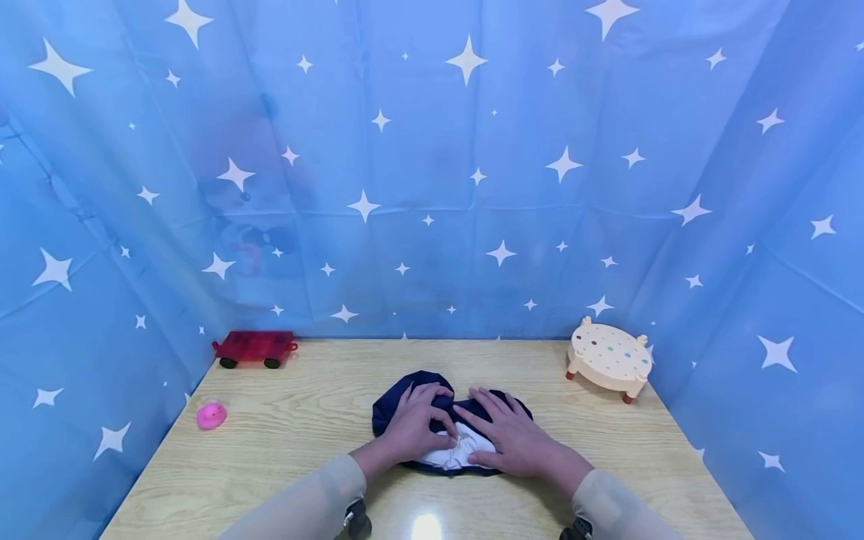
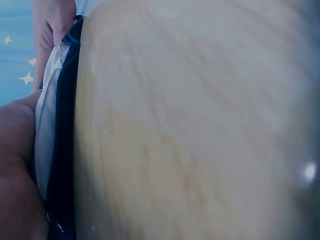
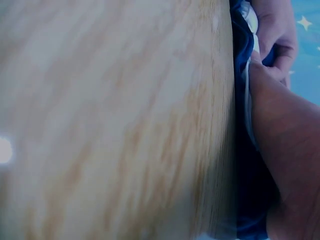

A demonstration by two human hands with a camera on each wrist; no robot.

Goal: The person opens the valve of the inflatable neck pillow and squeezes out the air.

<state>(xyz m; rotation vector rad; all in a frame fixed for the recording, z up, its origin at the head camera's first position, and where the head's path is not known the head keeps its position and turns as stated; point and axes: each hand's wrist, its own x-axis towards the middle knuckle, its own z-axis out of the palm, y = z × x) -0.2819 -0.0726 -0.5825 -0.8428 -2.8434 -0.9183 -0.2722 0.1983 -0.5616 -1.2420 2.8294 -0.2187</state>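
A folded navy-blue cloth piece point(image 1: 388, 409) with a white inner part point(image 1: 462, 450) lies on the wooden table before me; its exact kind does not show. My left hand point(image 1: 410, 429) is on its left half, with thumb and index finger pinching the white fabric near the middle. Across the right half rests my right hand point(image 1: 513, 441), fingers spread over the navy part and thumb on the white. In the left wrist view, the navy edge point(image 2: 67, 110) stands beside the left hand point(image 2: 15, 155). The right wrist view has the right hand point(image 3: 295, 145) against the cloth.
At the table's back left is a red toy wagon point(image 1: 255, 347) with black wheels. A pink toy point(image 1: 211, 415) sits nearer on the left edge. Back right, a cream round toy table point(image 1: 610, 356) with coloured dots is tilted against the blue star-patterned curtain point(image 1: 432, 150).
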